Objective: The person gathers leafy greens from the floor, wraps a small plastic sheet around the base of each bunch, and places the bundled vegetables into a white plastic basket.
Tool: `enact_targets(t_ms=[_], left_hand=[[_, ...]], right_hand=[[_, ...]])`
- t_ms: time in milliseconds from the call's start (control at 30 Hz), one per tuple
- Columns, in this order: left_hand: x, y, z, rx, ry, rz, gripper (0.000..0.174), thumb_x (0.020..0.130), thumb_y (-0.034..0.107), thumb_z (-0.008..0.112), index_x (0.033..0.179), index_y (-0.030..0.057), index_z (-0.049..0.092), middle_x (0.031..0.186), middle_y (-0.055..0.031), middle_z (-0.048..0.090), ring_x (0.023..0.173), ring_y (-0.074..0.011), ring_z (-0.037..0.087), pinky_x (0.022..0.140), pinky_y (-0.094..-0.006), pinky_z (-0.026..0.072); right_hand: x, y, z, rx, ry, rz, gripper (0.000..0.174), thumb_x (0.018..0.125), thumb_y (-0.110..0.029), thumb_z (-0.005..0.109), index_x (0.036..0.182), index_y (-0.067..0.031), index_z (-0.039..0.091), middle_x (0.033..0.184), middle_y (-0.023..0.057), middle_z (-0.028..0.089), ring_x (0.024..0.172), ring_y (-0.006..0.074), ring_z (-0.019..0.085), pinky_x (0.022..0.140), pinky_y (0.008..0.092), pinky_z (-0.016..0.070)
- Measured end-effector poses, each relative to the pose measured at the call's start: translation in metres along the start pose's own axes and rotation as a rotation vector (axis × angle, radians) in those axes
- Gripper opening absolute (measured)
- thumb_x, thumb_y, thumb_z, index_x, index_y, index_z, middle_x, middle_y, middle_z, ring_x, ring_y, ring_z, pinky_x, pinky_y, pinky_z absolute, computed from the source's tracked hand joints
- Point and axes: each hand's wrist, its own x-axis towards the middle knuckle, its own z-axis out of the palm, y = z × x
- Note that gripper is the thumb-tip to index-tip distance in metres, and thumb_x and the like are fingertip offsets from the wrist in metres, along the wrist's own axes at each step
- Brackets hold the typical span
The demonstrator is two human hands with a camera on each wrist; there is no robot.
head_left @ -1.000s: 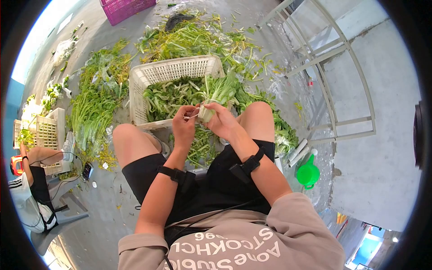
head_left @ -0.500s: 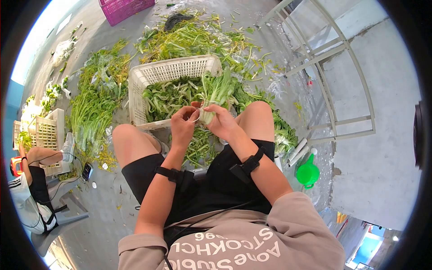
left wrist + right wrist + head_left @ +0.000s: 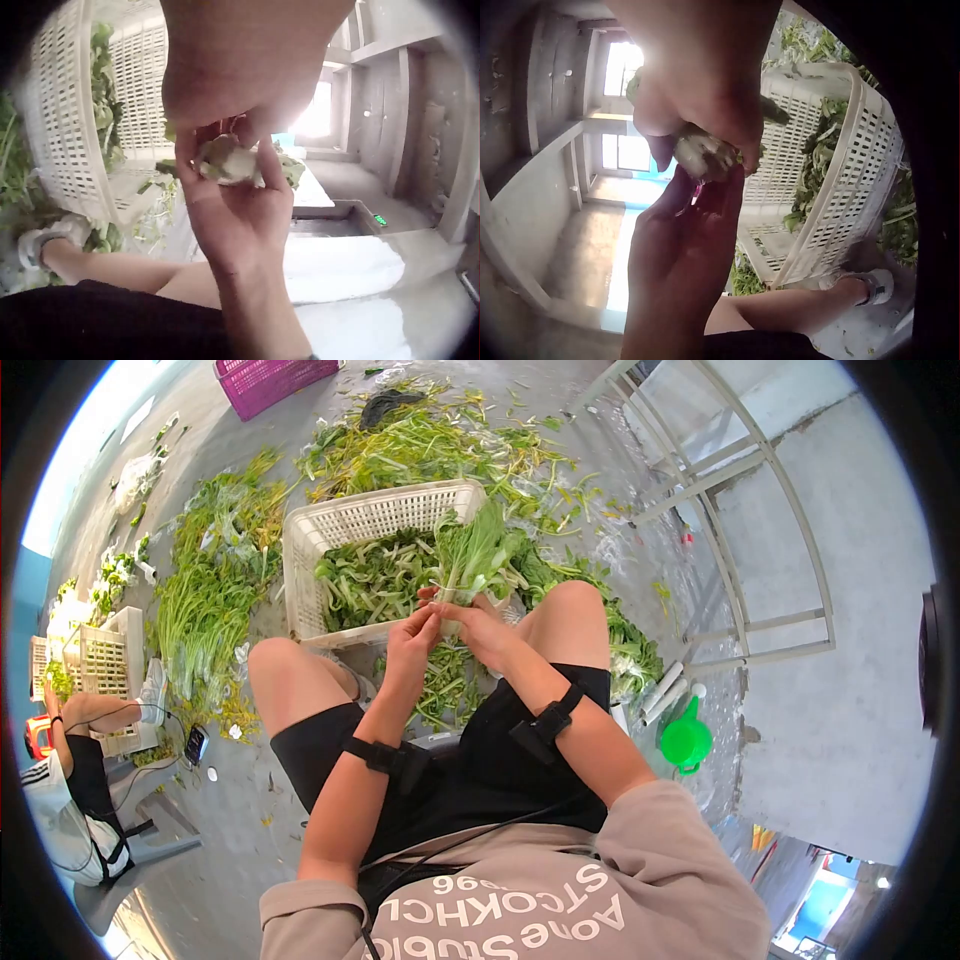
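In the head view, a seated person is holding a bunch of leafy greens with pale stalks (image 3: 470,555) upright between both hands, its leaves standing over the near right part of a white lattice-walled plastic crate (image 3: 370,515). The right hand (image 3: 482,635) is gripping the bunch near its base, while the left hand (image 3: 410,640) is bringing thumb and fingertips together right beside that base; what lies between them is hidden from here. Wilted-looking dark green leaves with pale stems (image 3: 370,582) are lying inside the crate. In the left wrist view, the blunt, whitish base is facing the camera, the right hand is cradling it with thumb and fingers on either side, and the left fingers seem to be pinching a thin pale strand (image 3: 234,122) just above it. In the right wrist view, the right hand is curling round the stalks and the left fingertips are pressing in close against the base, too dark to show what they are pinching. The step in hand is apparently working that strand at the stalks; the next move seems to be calling for a steady right-hand hold and a fine left-hand pinch.
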Motion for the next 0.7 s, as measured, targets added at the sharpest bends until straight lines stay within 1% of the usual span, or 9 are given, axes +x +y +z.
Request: enact_targets(t_ms=[133,200,233,300,433,500,567,633,700], left_hand=[[-0.009,0.002,0.008,0.221,0.009,0.054,0.032,0.101,0.011,0.053,0.130,-0.0004,0.060,0.109,-0.0034,0.066,0.099,-0.0090,0.061,0.089,-0.0214,0.0462],[-0.015,0.004,0.023,0.247,0.055,0.329,0.026,0.102,0.005,0.049,0.124,-0.0006,0.061,0.112,-0.0039,0.064,0.106,-0.0127,0.058,0.096,-0.0259,0.0435],[-0.017,0.009,0.026,0.253,0.049,0.328,0.026,0.102,0.005,0.049,0.124,-0.0006,0.061,0.112,-0.0039,0.064,0.106,-0.0127,0.058,0.096,-0.0259,0.0435],[-0.018,0.016,0.031,0.273,0.022,0.383,0.022,0.102,0.002,0.048,0.121,-0.0020,0.058,0.115,-0.0072,0.063,0.109,-0.0157,0.058,0.098,-0.0273,0.0423],[-0.013,0.020,0.027,0.226,-0.037,0.326,0.019,0.101,0.003,0.051,0.119,-0.0025,0.056,0.115,-0.0083,0.063,0.108,-0.0151,0.058,0.097,-0.0274,0.0428],[-0.007,0.013,0.018,0.276,-0.083,0.212,0.023,0.099,0.002,0.053,0.122,-0.0020,0.055,0.114,-0.0084,0.063,0.106,-0.0137,0.058,0.096,-0.0287,0.0440],[-0.004,0.011,0.013,0.307,-0.130,0.217,0.022,0.098,0.000,0.053,0.120,-0.0006,0.057,0.121,-0.0076,0.057,0.106,-0.0133,0.057,0.092,-0.0281,0.0448],[-0.005,0.015,0.015,0.361,-0.105,0.301,0.023,0.096,0.003,0.056,0.118,-0.0002,0.061,0.127,-0.0043,0.048,0.115,-0.0151,0.051,0.097,-0.0275,0.0402],[-0.003,0.022,0.012,0.360,-0.110,0.228,0.025,0.095,0.006,0.057,0.119,0.0002,0.063,0.129,-0.0042,0.044,0.118,-0.0161,0.049,0.099,-0.0290,0.0386]], right_hand=[[0.001,0.004,0.000,-0.063,-0.043,-0.031,0.033,0.091,-0.010,0.068,0.123,-0.0039,0.062,0.126,0.0058,0.065,0.115,0.0168,0.060,0.098,0.0350,0.0466],[-0.002,0.001,0.003,-0.039,-0.084,-0.063,0.032,0.093,-0.011,0.067,0.123,-0.0042,0.062,0.126,0.0049,0.065,0.116,0.0161,0.059,0.098,0.0347,0.0467],[-0.006,0.000,0.007,-0.034,-0.081,-0.068,0.032,0.093,-0.011,0.067,0.123,-0.0042,0.062,0.126,0.0049,0.065,0.116,0.0161,0.059,0.098,0.0347,0.0467],[-0.011,-0.003,0.012,0.231,-0.077,0.040,0.032,0.092,-0.011,0.067,0.123,-0.0044,0.063,0.124,0.0045,0.066,0.114,0.0158,0.060,0.097,0.0341,0.0467],[-0.003,0.007,0.001,0.086,0.040,0.001,0.034,0.091,-0.013,0.069,0.123,-0.0045,0.063,0.124,0.0049,0.066,0.112,0.0159,0.061,0.096,0.0344,0.0476],[-0.004,0.004,0.001,-0.028,0.108,-0.084,0.033,0.087,-0.018,0.072,0.117,-0.0052,0.065,0.118,0.0041,0.068,0.103,0.0153,0.064,0.090,0.0331,0.0488],[-0.001,0.007,0.000,0.034,0.143,-0.118,0.030,0.087,-0.016,0.072,0.114,-0.0044,0.067,0.113,0.0049,0.070,0.098,0.0156,0.065,0.087,0.0320,0.0499],[-0.002,0.004,0.000,0.125,0.149,-0.140,0.026,0.086,-0.013,0.071,0.110,-0.0031,0.069,0.111,0.0062,0.070,0.100,0.0151,0.065,0.084,0.0313,0.0508],[0.000,0.004,0.000,0.132,0.175,-0.185,0.021,0.085,-0.012,0.072,0.103,-0.0021,0.070,0.104,0.0065,0.072,0.093,0.0139,0.066,0.081,0.0298,0.0518]])
